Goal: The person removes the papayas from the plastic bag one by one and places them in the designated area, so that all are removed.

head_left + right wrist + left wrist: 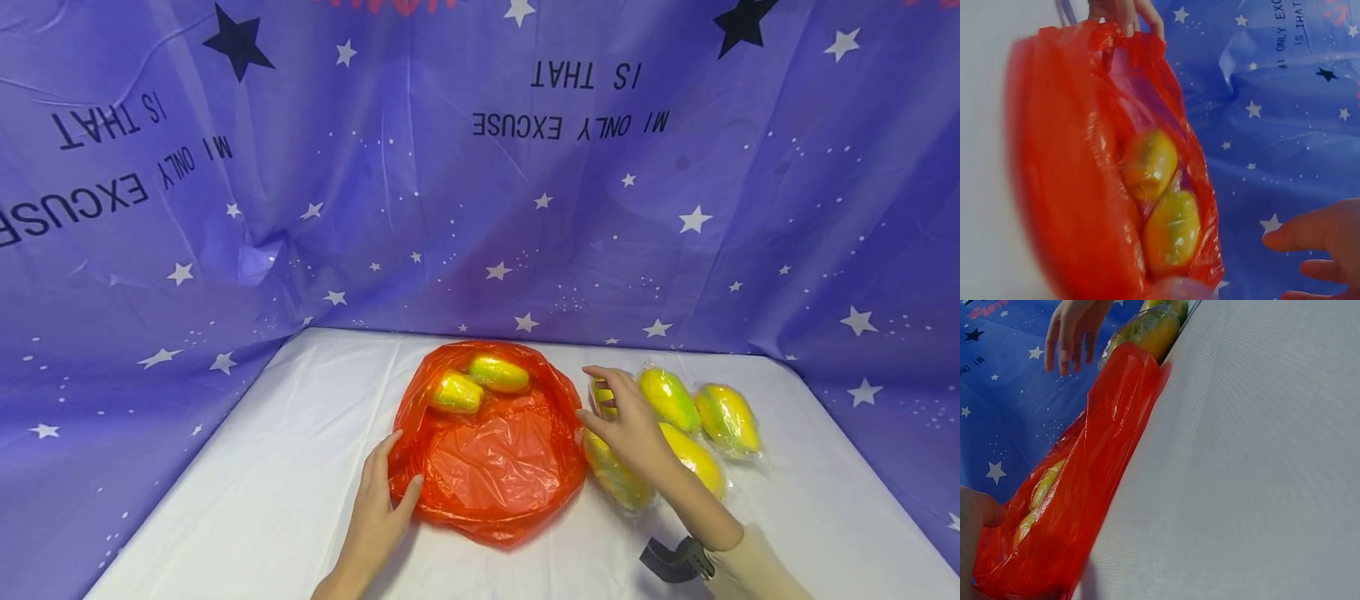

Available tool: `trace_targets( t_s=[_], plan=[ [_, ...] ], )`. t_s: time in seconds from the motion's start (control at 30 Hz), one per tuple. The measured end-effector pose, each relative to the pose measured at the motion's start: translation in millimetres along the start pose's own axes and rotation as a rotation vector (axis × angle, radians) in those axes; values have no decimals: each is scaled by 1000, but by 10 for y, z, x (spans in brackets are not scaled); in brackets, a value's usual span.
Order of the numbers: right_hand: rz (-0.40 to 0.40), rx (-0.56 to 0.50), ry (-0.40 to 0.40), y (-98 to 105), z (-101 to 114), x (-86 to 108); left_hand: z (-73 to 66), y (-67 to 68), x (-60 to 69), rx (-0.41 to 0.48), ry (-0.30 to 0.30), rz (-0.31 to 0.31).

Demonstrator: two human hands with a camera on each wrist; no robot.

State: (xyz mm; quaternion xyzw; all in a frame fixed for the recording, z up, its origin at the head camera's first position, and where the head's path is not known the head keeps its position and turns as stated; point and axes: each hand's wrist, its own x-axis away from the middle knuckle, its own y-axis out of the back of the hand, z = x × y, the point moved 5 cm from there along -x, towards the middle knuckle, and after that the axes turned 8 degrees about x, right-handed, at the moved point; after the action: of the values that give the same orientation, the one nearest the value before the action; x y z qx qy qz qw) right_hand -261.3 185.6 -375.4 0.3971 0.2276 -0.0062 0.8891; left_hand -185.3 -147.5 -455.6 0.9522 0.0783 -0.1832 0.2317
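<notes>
A red plastic bag (495, 467) lies with its mouth wide on the white table. Two yellow-green mangoes in clear wrap, one mango (498, 374) and another mango (457, 392), sit inside at its far left. My left hand (378, 500) holds the bag's left rim between thumb and fingers. To the right of the bag, my right hand (630, 421) hovers with spread fingers over several wrapped mangoes (667, 398), holding nothing. It partly hides the nearest ones. In the right wrist view, the right hand (1329, 250) has its fingers apart from the bag.
A white cloth (247, 492) covers the table. Behind and at the sides hangs a purple curtain (450, 208) with stars and lettering. A dark band-like device (675, 560) is at the right wrist, by a beige sleeve (750, 571).
</notes>
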Motion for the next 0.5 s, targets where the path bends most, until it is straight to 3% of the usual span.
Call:
trace_targets(
  t_s=[0.3,0.5],
  plan=[
    [29,-23,55,-126,189,-190,-12,-10,-7,6,15,5],
    [52,-65,48,-205,280,-287,-11,-9,-6,7,23,6]
  ],
)
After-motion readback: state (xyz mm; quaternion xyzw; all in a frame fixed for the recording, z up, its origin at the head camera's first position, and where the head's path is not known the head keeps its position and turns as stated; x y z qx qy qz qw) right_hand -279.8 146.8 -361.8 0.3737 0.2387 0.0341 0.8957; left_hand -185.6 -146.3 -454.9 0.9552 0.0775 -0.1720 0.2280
